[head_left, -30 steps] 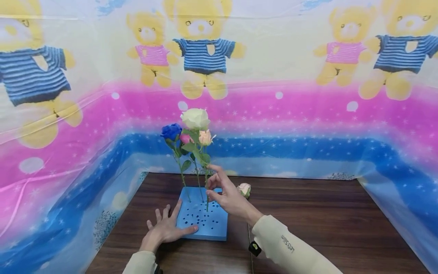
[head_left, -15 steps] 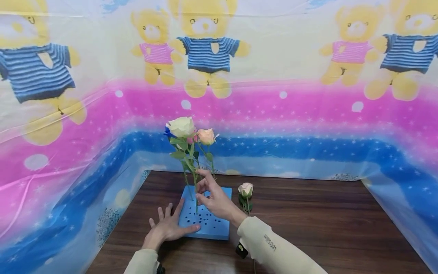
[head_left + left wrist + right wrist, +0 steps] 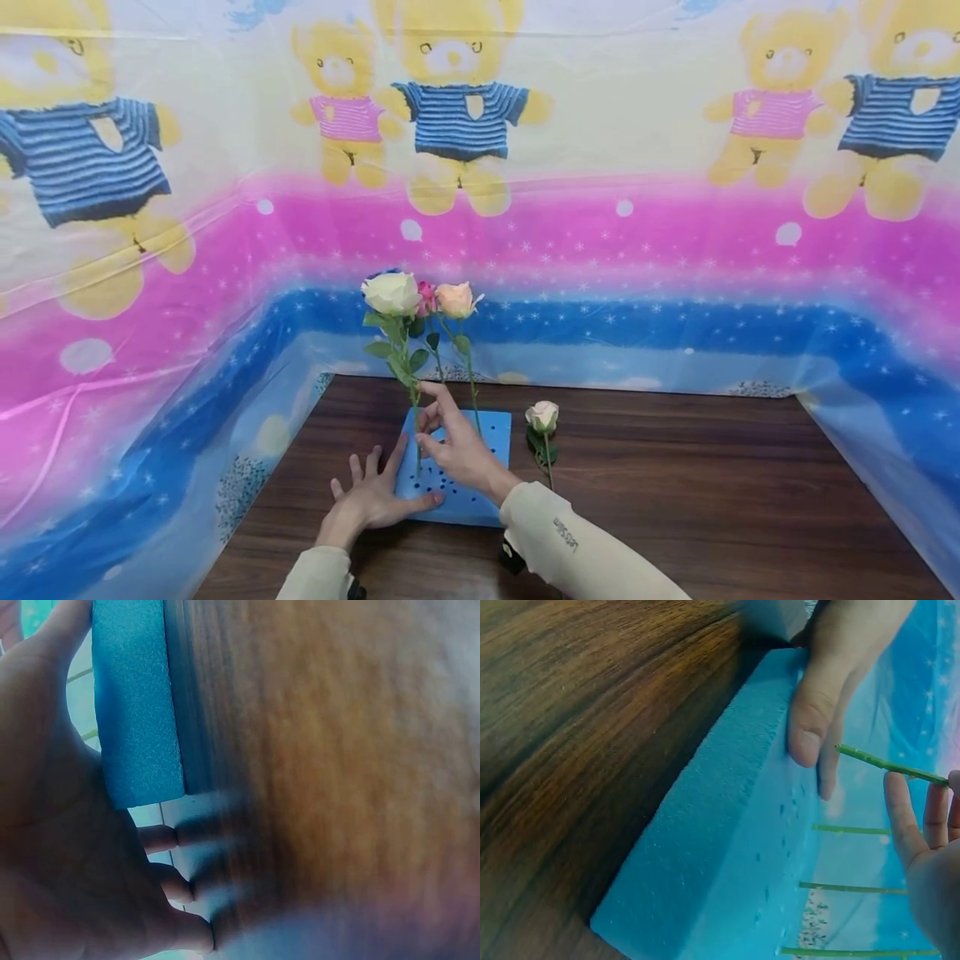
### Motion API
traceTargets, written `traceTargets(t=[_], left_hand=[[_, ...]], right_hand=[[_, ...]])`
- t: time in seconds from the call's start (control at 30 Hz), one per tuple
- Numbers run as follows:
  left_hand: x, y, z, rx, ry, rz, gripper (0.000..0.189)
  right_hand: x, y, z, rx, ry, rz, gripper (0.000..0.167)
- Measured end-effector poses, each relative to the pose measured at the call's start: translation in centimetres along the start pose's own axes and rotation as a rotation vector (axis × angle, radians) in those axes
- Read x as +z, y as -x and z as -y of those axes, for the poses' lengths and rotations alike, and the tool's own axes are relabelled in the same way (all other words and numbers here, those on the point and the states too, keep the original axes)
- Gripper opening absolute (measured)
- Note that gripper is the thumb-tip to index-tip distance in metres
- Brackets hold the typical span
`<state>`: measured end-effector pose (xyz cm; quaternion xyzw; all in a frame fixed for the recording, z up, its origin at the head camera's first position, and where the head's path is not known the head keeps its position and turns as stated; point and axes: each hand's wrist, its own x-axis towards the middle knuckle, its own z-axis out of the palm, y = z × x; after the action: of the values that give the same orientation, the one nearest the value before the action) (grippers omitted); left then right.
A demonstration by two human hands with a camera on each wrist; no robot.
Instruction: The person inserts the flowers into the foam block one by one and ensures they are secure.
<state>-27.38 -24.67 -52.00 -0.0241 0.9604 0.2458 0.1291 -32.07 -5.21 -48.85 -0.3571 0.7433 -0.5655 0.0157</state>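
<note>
White rose [image 3: 391, 294] held over foam block [image 3: 468, 510]

Just left of centre, the right hand [image 3: 457, 446] pinches the white rose's stem [image 3: 866, 757], its lower tip clear of the foam block. Lower left, the left hand [image 3: 375, 492] spreads wide against the foam block, gripping nothing. A blue rose [image 3: 386, 271], pink rose [image 3: 426, 298] and peach rose [image 3: 456, 300] stand behind; a pale rose [image 3: 542, 417] lies right of centre

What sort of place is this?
Possibly a makeshift craft corner: a teddy-bear backdrop hangs behind a wooden table, where flowers stand in a blue block dotted with holes.
</note>
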Motion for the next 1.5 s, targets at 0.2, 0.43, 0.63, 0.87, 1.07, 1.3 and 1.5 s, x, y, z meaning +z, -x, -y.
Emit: traceTargets(t=[0.2,0.43,0.63,0.87,1.07,1.3,1.5], left_hand=[[0.1,-0.1,0.1,-0.002,0.008,-0.006,0.132],[0.0,0.0,-0.1,0.003,0.002,-0.009,0.132],[0.0,-0.1,0.0,0.004,0.007,-0.009,0.13],[-0.2,-0.1,0.0,-0.005,0.003,-0.005,0.13],[0.1,-0.1,0.3,-0.012,0.004,0.002,0.13],[-0.1,-0.2,0.2,-0.011,-0.002,0.002,0.13],[0.0,-0.1,0.1,-0.009,-0.012,-0.001,0.131]], right_hand=[[0.5,-0.3,-0.7,0.031,0.066,-0.014,0.075],[0.5,-0.6,-1.2,0.04,0.133,-0.045,0.072],[0.6,-0.8,-1.6,0.041,0.152,-0.047,0.071],[0.7,-0.9,-1.7,0.024,0.199,-0.026,0.068],[0.8,-0.9,-2.0,0.025,0.217,-0.015,0.068],[0.8,-1.2,-2.3,0.056,0.22,0.012,0.062],[0.8,-1.2,-2.4,0.086,0.221,0.028,0.059]])
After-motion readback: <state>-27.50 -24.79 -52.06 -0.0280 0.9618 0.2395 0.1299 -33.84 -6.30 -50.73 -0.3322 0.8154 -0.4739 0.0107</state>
